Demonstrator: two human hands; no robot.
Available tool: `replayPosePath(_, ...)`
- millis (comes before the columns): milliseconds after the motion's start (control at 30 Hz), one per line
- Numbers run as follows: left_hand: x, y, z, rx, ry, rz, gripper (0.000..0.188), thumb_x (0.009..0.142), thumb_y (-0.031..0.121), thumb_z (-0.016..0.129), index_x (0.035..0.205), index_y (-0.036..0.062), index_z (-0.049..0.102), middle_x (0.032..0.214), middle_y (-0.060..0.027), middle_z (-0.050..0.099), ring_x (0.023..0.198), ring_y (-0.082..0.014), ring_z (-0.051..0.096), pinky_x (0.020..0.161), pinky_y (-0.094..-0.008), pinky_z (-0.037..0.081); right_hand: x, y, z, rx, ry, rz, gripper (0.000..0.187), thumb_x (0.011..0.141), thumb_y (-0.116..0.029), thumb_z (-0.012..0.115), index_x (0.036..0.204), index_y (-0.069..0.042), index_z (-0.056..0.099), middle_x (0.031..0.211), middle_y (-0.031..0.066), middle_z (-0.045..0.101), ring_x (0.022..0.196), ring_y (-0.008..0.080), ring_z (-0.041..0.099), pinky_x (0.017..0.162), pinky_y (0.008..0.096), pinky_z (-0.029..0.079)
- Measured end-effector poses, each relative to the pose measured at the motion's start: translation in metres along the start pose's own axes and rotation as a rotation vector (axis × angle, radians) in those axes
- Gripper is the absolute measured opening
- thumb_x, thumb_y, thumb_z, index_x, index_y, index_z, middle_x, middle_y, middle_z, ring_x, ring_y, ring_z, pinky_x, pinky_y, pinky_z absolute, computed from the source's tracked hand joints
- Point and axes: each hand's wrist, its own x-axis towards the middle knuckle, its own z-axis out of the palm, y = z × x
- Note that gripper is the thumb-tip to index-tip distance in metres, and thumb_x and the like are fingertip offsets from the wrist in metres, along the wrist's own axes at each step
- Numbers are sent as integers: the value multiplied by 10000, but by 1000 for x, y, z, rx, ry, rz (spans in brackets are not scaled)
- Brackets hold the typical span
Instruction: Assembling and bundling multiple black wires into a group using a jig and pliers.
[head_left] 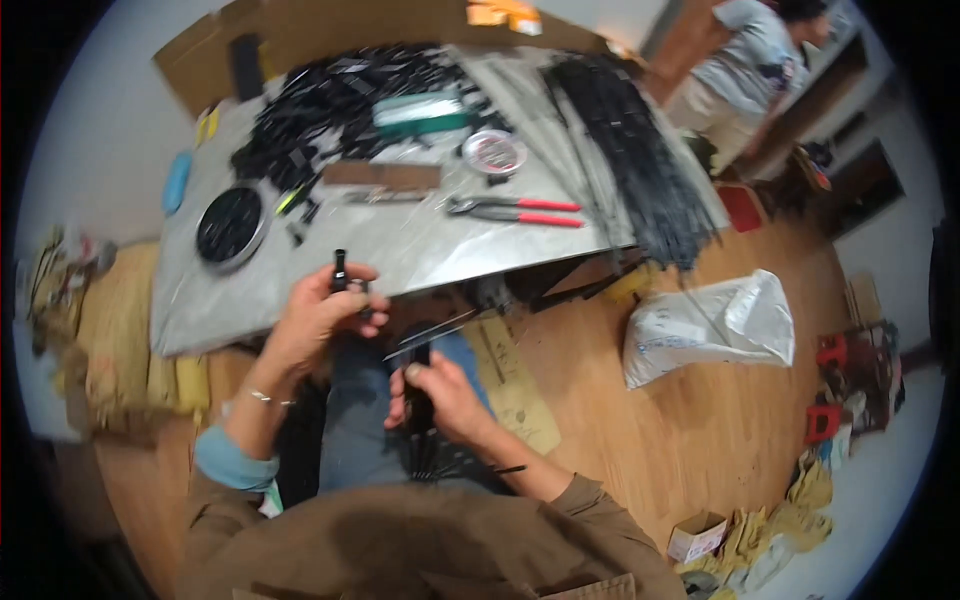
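Observation:
My left hand point(335, 305) is raised just off the table's front edge. Its fingers are closed on a small black tube-like piece point(340, 265) that points upward. Over my lap, my right hand point(440, 395) grips a long black object point(418, 405), with the thumb pressed on it. Its lower end splits into several thin dark prongs. Thin shiny strips point(430, 337) cross above this hand; where they attach I cannot make out. On the table point(400, 260), pliers with red handles point(525, 212) lie beyond my hands.
A heap of black pieces point(340, 105) and a bundle of long black strips point(635, 150) cover much of the table. A round container point(264, 225) holds black pieces at left. A white sack point(700, 330) lies on the floor at right. Another person point(750, 60) is beyond.

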Motion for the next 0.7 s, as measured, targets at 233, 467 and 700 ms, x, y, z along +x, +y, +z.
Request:
replayPosePath(233,-36,-81,5,-583,3,54,204,920,109,560,1113,56,522,1078,-110,618,969,-232,621,858,-399,502,-12,-8,40,-165,39,-66,167,969,-189,510,976,-23,490,721,63,548,633,153,584,634,336,577)
replayPosePath(467,-45,-75,0,-595,89,56,196,896,120,642,1067,72,558,966,-61,622,924,-194,625,786,-335,521,-11,4,45,-203,-39,-51,244,953,-268,563,933,-27,526,688,83,611,630,237,669,544,327,561)
replayPosePath(700,-42,-73,7,-562,92,89,216,896,134,651,1082,68,564,953,-64,623,883,-173,602,730,-313,483,-8,11,32,-122,-39,-91,208,958,-188,553,1060,-10,523,854,85,586,703,173,628,637,415,613)
